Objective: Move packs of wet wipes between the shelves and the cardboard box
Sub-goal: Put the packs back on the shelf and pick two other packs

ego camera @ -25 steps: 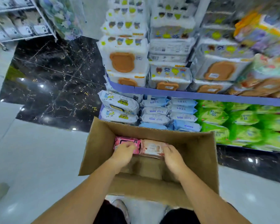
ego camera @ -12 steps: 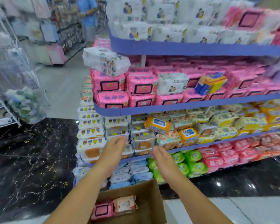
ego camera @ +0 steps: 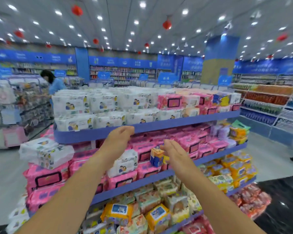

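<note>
Both of my hands are raised in front of the blue shelving, and neither holds anything. My left hand (ego camera: pixel 119 137) hangs with relaxed fingers just below the front lip of the top shelf (ego camera: pixel 159 126). My right hand (ego camera: pixel 173 150) is flat with straight fingers, in front of the pink wet wipe packs (ego camera: pixel 191 146) on the second shelf. A white pack with a cartoon print (ego camera: pixel 123 163) and a blue and yellow pack (ego camera: pixel 156 155) lie between my hands. The cardboard box is out of view.
White packs (ego camera: pixel 95 105) fill the top shelf, pink ones (ego camera: pixel 46 176) the second, yellow and orange ones (ego camera: pixel 118 211) the lower shelves. A loose white pack (ego camera: pixel 44 152) lies on the left pink stack. A person in blue (ego camera: pixel 55 83) stands behind the left racks.
My hands left the packs in the cardboard box and rose toward the upper shelves. My view swung up from the box to the top of the shelving and the store behind.
</note>
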{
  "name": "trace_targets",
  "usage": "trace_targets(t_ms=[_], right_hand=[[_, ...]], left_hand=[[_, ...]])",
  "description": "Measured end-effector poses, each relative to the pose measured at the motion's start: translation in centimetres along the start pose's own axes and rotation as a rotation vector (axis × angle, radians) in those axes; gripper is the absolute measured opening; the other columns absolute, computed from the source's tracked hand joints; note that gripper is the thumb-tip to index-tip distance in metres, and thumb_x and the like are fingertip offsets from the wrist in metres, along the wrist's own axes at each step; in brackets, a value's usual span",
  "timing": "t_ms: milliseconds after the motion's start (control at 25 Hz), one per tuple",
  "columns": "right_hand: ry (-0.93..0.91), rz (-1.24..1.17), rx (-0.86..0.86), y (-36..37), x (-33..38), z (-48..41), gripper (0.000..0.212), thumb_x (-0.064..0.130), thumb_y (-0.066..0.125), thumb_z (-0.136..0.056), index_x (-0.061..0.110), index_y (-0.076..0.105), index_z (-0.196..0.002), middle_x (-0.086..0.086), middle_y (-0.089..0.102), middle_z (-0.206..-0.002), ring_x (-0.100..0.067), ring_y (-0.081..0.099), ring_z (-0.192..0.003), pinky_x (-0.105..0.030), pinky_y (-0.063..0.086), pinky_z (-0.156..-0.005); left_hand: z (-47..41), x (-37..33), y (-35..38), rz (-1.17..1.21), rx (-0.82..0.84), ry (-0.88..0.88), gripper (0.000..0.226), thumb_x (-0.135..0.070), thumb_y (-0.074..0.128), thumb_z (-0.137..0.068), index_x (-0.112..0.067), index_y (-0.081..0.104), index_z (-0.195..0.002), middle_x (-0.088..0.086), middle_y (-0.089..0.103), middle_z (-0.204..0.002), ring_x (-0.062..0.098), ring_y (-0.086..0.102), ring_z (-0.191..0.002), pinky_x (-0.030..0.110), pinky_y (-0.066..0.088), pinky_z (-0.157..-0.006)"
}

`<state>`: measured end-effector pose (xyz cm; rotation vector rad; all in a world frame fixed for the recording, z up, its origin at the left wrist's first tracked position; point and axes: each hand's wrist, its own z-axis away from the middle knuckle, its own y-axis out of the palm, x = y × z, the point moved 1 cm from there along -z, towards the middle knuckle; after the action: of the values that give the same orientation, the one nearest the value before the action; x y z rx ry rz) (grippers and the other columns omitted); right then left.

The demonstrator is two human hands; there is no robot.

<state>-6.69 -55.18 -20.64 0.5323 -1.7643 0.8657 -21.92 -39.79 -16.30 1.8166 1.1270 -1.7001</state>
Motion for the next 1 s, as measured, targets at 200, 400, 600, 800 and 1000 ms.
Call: trace_targets(t_ms=[200,400,600,800,1000], right_hand=[[-0.068,0.017,-0.029,-13.1,0.3,-9.9,0.049,0.058,0.036,-0.102,0.032,0.049,-0.142,0.008,0.053,-0.143,-0.016,0.048,-0.134,-0.047,0.036,-0.116],[-0.110,0.076,-0.054,-22.2,-1.6,-21.3,0.037,0.056,0.037,-0.102,0.036,0.056,-0.127,0.006,0.054,-0.143,-0.019,0.048,-0.135,-0.049,0.035,-0.116],[-0.106,0.162,-0.067,-27.4,-4.0,-33.6,0.053,0.056,0.034,-0.103,0.027,0.046,-0.145,0.003,0.048,-0.150,-0.022,0.044,-0.138,-0.052,0.035,-0.116],[-0.107,0.154,-0.077,-30.7,-5.2,-44.3,0.050,0.052,0.034,-0.105,0.024,0.047,-0.144,0.001,0.051,-0.146,-0.021,0.048,-0.134,-0.047,0.037,-0.114],[-0.250,0.466,0.075,-33.2,-6.3,-52.9,0.054,0.052,0.043,-0.102,0.021,0.041,-0.147,0.001,0.048,-0.146,-0.021,0.048,-0.133,-0.035,0.041,-0.099]], left_hand=[[-9.9,-6.8,9.4,-0.038,-0.017,0.123,0.032,-0.047,0.048,-0.103,-0.028,0.061,-0.125,-0.006,0.062,-0.134,0.018,0.058,-0.122,0.050,0.043,-0.112],[-20.3,-9.9,16.7,-0.187,0.000,0.166,0.014,-0.042,0.046,-0.106,-0.036,0.058,-0.108,-0.015,0.062,-0.115,0.015,0.056,-0.116,0.039,0.043,-0.106],[-32.2,-10.1,21.9,-0.306,-0.043,0.225,0.035,-0.045,0.043,-0.106,-0.027,0.057,-0.132,-0.015,0.058,-0.112,0.009,0.054,-0.105,0.033,0.037,-0.091],[-42.7,-9.9,24.8,-0.459,-0.020,0.197,0.045,-0.044,0.044,-0.106,-0.017,0.055,-0.139,-0.004,0.057,-0.133,0.013,0.051,-0.117,0.034,0.039,-0.098],[-49.1,-8.8,26.3,-0.910,0.097,0.088,0.076,-0.069,0.062,-0.085,-0.022,0.051,-0.144,-0.004,0.053,-0.144,0.019,0.053,-0.127,0.040,0.044,-0.109]])
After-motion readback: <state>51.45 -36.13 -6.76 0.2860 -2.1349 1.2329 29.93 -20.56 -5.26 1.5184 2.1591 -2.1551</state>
